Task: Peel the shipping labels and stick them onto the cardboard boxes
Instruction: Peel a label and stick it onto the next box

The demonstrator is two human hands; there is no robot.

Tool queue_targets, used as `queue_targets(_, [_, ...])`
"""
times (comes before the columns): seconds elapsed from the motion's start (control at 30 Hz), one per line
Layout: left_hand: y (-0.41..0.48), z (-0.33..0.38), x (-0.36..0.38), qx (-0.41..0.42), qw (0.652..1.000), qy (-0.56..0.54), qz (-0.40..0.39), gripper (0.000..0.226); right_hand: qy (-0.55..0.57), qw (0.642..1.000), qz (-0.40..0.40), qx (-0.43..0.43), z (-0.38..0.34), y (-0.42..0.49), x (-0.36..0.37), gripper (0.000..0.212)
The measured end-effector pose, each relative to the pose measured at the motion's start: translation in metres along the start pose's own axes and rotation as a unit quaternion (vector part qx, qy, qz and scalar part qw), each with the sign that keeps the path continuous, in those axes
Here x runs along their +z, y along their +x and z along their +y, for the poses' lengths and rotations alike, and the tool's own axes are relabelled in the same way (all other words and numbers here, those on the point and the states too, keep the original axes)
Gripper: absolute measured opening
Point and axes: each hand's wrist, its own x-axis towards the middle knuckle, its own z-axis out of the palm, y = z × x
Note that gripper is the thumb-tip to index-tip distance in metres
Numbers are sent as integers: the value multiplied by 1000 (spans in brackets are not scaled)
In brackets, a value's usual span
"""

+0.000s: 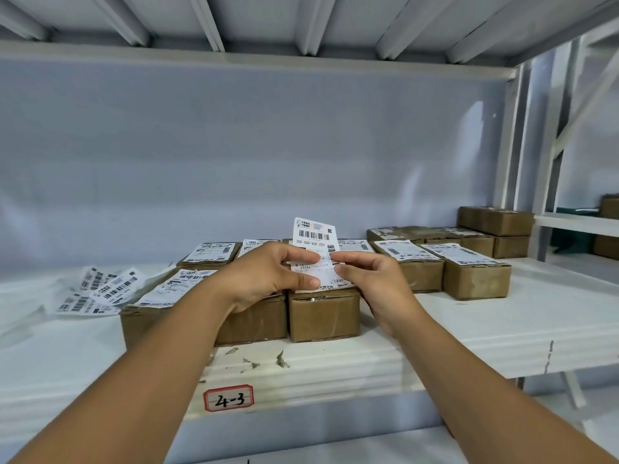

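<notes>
The shipping label (314, 237) is held up between both hands, above the front row of cardboard boxes (323, 313) on the white shelf (502, 329). Its top part stands free and shows a barcode and, under it, the printed line "050-050-V05 220"; a small logo and some coloured characters sit above the barcode, too small to read. The lower part of the label is partly covered by fingers, and the text there is blurred.

The left hand (268, 276) is closed on the label's left edge, thumb below and fingers on top. The right hand (368, 276) pinches the right edge with thumb and forefinger — whether the label is already separating from its backing I cannot tell.

Around it, the other boxes carry white labels on their tops, each with barcodes, none legible. Further right two boxes (475, 272) stand side by side, and behind them plain boxes are stacked (495, 229) near the shelf post. On the left a loose heap of label sheets (100, 289) lies on the shelf, touching the nearest box.

On the front edge of the shelf there is a red-bordered tag (228, 397) with handwriting "4-3". Both forearms are cut off by the bottom of the frame.
</notes>
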Motion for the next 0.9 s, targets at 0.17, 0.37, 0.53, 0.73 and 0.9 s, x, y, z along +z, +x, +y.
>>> queue_targets(0.17, [0, -2, -1, 9, 1000, -1, -8, 54, 10, 1000, 1, 1, 0, -1, 0, 24])
queue_targets(0.37, [-2, -2, 1, 22, 1000, -13, 3, 46, 22, 1000, -11, -2, -3, -4, 0, 26])
queue_targets(0.53, [-6, 0, 0, 31, 997, -61, 33, 32, 63, 998, -26, 9, -7, -7, -1, 28])
queue_targets(0.73, [-8, -1, 0, 50, 990, -129, 23, 34, 106, 992, -61, 16, -11, -10, -2, 33])
queue_targets(0.9, [-10, 0, -1, 56, 987, -148, 9, 37, 79, 994, -74, -14, -11, -11, -1, 32])
